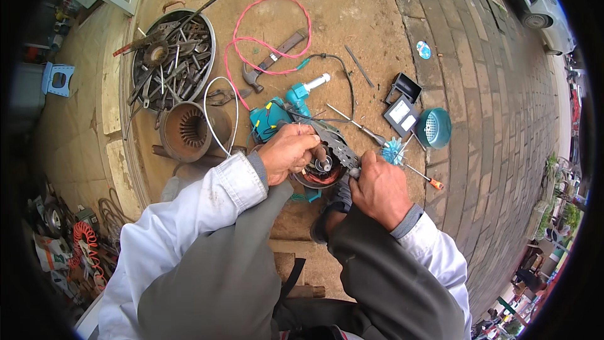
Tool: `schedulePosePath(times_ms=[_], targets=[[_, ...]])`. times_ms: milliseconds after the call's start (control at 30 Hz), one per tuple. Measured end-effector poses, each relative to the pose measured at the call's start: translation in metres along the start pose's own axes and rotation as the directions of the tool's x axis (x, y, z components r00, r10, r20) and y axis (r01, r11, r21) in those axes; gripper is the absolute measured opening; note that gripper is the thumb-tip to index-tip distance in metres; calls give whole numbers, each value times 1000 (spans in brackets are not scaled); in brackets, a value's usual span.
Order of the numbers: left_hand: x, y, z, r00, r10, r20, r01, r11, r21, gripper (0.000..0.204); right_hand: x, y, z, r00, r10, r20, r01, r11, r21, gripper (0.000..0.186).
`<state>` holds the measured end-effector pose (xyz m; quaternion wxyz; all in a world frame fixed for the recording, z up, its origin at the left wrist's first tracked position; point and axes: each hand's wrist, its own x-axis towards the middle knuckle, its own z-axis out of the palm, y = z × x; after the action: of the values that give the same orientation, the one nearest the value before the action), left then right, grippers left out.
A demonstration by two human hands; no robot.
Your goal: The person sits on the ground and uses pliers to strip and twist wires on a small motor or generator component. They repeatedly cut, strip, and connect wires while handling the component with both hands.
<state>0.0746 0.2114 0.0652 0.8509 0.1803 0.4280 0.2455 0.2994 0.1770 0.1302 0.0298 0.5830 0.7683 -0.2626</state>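
Observation:
Between my hands, a dark flat metal strip with holes (338, 146) slants across an opened motor housing (319, 179). Copper-coloured windings show inside, round a central shaft (325, 165). My left hand (289, 154) is closed at the strip's upper-left end, its fingers curled close to the shaft; what lies inside them is hidden. My right hand (381, 190) grips the strip's lower-right end, where a grey rounded tip sticks out beside the thumb. Beyond my left hand lies a teal pump part (269, 118) with a teal pipe fitting (302, 92).
A basin of metal tools (212, 56) and a rusty slotted cylinder (182, 131) stand left. A hammer (270, 63) lies within a pink wire loop (307, 12). Rightward are a teal fan (393, 150), teal cover (434, 128), black box (401, 117) and screwdriver (434, 182).

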Motion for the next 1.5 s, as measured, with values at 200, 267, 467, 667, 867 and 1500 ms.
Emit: schedulePosePath(times_ms=[200, 267, 467, 667, 867, 1500], targets=[[-4, 4, 14, 992, 76, -102, -47, 965, 257, 14, 2, 12, 8, 1000, 8, 7, -8, 1000, 30, 33], [-3, 4, 11, 994, 65, -88, -41, 969, 245, 14, 6, 15, 9, 1000, 0, -19, 0, 1000, 5, 32], [3, -3, 9, 987, 120, -109, -79, 943, 324, 15, 15, 28, 11, 987, -125, -103, 111, 986, -126, 29], [8, -10, 4, 977, 144, -156, -84, 938, 337, 17, 22, 29, 1, 985, -145, -91, 127, 976, -176, 26], [8, -5, 7, 980, 158, -121, -104, 926, 363, 19, 23, 39, 3, 946, -26, 323, -135, 874, 466, 28], [0, 0, 5, 985, 168, -32, -144, 918, 370, 20, 38, 55, -3, 883, 101, 459, -429, 572, 700, 33]])
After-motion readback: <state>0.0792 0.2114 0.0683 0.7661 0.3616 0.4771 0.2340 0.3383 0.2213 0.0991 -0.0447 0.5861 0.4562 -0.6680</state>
